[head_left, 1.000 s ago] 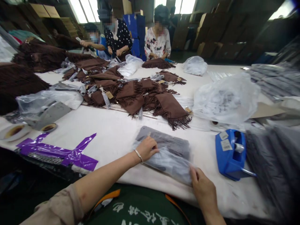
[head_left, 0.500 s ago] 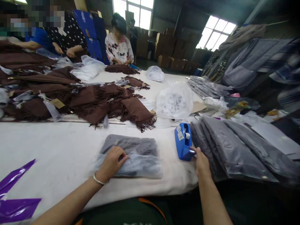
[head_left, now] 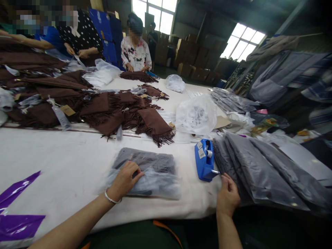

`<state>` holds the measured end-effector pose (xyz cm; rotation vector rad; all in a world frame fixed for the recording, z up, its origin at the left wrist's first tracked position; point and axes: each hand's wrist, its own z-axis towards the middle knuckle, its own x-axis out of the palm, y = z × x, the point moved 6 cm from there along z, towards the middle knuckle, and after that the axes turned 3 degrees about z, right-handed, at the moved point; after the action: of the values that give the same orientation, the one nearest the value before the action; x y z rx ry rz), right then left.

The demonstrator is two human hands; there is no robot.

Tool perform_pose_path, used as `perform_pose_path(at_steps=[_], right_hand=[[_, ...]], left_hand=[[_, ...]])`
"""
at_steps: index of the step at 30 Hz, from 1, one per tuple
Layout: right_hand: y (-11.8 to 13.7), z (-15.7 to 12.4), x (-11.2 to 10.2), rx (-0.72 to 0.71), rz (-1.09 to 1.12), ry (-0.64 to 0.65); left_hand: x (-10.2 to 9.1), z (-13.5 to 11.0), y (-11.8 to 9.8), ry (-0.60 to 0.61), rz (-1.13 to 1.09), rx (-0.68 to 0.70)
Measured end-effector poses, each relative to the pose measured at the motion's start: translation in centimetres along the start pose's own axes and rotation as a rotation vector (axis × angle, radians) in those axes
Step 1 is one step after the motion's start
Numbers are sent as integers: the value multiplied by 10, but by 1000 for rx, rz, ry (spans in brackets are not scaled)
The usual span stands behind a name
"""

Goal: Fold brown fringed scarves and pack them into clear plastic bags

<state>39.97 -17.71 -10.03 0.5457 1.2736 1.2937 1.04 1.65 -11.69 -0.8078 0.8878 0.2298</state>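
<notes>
1. One hand, the right (head_left: 228, 197), has its thumb and fingertips drawn together just beside the near end of the blue tape dispenser (head_left: 201, 168); whether tape is caught between them, I cannot tell.
2. Left of the dispenser, the left hand (head_left: 126, 178) rests with bent fingers on a grey package (head_left: 160, 183) in clear plastic; whether they pinch the film, I cannot tell.
3. That package lies flat on the white table cover (head_left: 77, 152), apart from the dispenser.
4. Close on the dispenser's right lie overlapping grey packs (head_left: 255, 164).
5. Beyond the dispenser sits a clear bag (head_left: 196, 116) with white contents.
6. Brown fringed pieces (head_left: 153, 122) spread beyond and left of the dispenser.
7. Well past it, a person (head_left: 136, 52) in a floral top handles brown cloth (head_left: 138, 76).
</notes>
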Motion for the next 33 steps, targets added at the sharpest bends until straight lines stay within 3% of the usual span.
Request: perform_pose_path(at_steps=[5,10,14,17,19,23,26,29,33], right_hand=[[30,20,27,7,76,248],[13,-14,12,-8,97,67],[-19,-34,-4,51,-59,94],[-10,-36,1,-35,-68,202],[20,-46,28,-169,-54,451],[103,-100,116,-452,-13,1161],[141,-140,172,-733,-169,1480],[143,-159,209,-922,-472,1535],[126,-148,221,-981,-704,1367]], left_hand=[[0,2,1,5,-10,-18],[1,1,3,4,0,-48],[0,-3,6,9,13,-102],[0,-4,7,18,-9,-126],[-1,-4,7,15,-28,-127],[-2,-5,8,-12,-29,-137],[-2,-7,4,-11,27,-123],[-1,-10,-2,10,149,-87],[-1,-11,-7,29,259,-45]])
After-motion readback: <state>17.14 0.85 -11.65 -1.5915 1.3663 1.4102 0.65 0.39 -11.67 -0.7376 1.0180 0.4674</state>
